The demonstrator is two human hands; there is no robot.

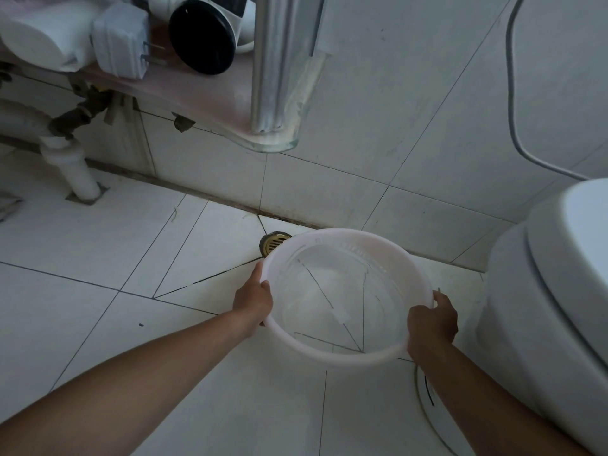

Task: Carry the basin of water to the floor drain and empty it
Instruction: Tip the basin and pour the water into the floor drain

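Note:
A round, translucent white plastic basin (342, 292) hangs low over the white tiled floor. Clear water lies in it, and the tile joints show through its bottom. My left hand (253, 299) grips the rim on the left side. My right hand (432, 319) grips the rim at the near right. A round brass floor drain (271, 243) sits by the foot of the wall. The basin's far left rim covers part of it.
A white toilet (546, 324) stands close on the right. A glass shelf (210, 100) with a hair dryer (204, 34) and a chrome post juts out above left. White drain pipes (75, 169) enter the floor at far left. A grey cable (516, 120) hangs on the wall.

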